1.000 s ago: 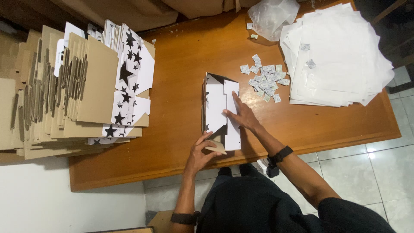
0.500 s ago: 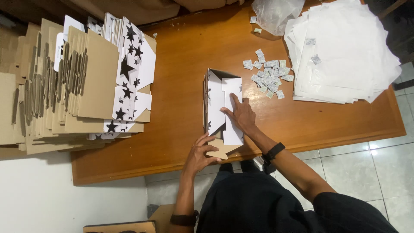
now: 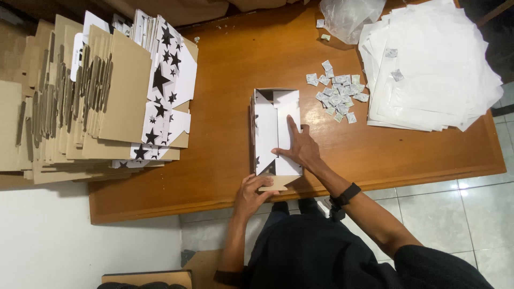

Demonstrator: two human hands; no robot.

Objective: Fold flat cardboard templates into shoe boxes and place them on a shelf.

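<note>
A white cardboard box with black stars [image 3: 270, 126] lies part-folded on the wooden table [image 3: 225, 80], its flaps turned inward. My right hand [image 3: 301, 147] presses flat on the box's white inner flaps, index finger pointing away from me. My left hand [image 3: 252, 191] grips the brown end flap [image 3: 278, 183] at the near end of the box, by the table's front edge. A dark watch is on my right wrist.
A big stack of flat unfolded box blanks [image 3: 91, 96] fills the left side. Several small grey sachets [image 3: 337, 93] lie scattered right of the box. A pile of white paper sheets [image 3: 433, 69] sits at the right, a clear plastic bag [image 3: 350, 18] behind it.
My right hand has slid from the box's right edge onto the inner flaps. My left hand has closed on the near end flap. The view has shifted slightly.
</note>
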